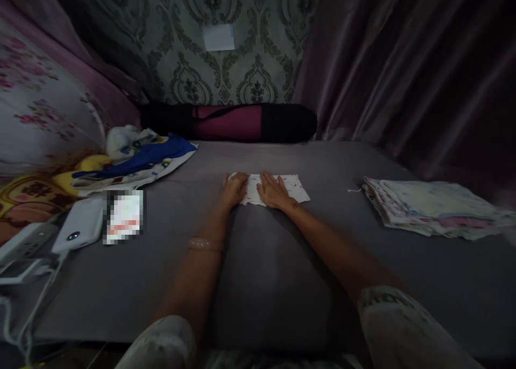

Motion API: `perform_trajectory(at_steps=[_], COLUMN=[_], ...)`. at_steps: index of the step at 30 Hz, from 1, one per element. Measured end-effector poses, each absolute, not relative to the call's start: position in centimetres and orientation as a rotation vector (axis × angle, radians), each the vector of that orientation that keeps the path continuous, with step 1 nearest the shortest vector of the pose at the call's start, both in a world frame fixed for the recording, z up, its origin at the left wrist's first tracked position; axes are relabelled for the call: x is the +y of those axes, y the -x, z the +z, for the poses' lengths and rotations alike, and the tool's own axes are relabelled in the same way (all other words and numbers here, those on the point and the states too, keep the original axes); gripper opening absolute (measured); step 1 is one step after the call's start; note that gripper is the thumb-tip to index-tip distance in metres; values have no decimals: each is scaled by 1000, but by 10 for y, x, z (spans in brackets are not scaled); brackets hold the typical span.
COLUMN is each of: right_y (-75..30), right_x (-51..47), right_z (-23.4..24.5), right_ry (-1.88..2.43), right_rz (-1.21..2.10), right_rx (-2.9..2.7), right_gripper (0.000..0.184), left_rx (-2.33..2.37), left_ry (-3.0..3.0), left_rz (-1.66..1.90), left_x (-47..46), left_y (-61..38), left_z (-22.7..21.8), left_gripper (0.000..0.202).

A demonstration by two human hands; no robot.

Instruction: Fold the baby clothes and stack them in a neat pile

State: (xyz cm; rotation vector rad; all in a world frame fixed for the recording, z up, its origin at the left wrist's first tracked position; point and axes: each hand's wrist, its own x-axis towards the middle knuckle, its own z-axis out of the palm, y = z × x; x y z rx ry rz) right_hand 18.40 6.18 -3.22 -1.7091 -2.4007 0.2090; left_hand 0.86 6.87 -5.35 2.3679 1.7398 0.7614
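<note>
Base: Where's the piece?
Me: On my feed, small rectangular white cloth with dark specks [253, 189], lying flat on the grey fabric-covered surface [274, 272]. It's under both palms: left hand [237, 189] covers its left end, right hand [274, 192] rests near its middle.
Base: Gap between them?
Me: Yes, narrow. I see a strip of cloth there; the right end sticks out past the right hand.
Base: Hand state?
Me: Both palm-down, fingers spread and pointing away from the wearer. How hard they press, I can't tell.
Base: Surroundings?
Me: Stack of folded pale patterned cloths [435, 205] well off to the right. Long cylindrical black-and-maroon fabric bag [229, 123] beyond the hands, along the wall. White rectangular plastic power bank [80, 224] far left.
</note>
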Motion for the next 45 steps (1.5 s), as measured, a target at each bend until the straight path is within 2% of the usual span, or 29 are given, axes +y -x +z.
perform_trajectory(at_steps=[5,15,22,30,45], right_y=[-183,-157,-132,-133,-103], right_x=[61,64,63,66,65], right_z=[-38,-20,-33,-35,-38], right_ry=[1709,1677,1740,1757,1723], right_rz=[211,183,174,138,156], right_rx=[-2415,-2426,-2394,-2433,-2431], right_gripper=[60,57,58,58,60], left_rx=[1703,1527,1451,1458,1402], left_ry=[-2220,-1880,-1445,-1156,-987], left_rz=[955,1317,1591,1679,1721], left_x=[79,91,99,100,104], left_y=[-4,1,6,9,23], left_z=[-61,-64,-56,-52,-55], left_gripper=[37,39,34,31,28])
